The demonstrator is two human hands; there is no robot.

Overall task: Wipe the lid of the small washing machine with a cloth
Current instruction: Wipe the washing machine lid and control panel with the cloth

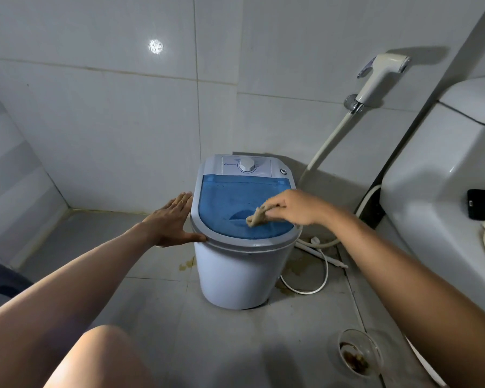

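Risk, my judgement: the cloth (256,217) is bunched small, so each pass may cover little and skip the lid's far band. Hard pressure could rock the small washing machine (242,228) on the tiled floor (157,298). I see my left hand (170,219) flat, fingers straight, bracing the left rim. My right hand (294,207) pinches the cloth against the blue lid (235,197), near its front edge.

Dim, wide-angle bowing, wall tile (95,113) glare
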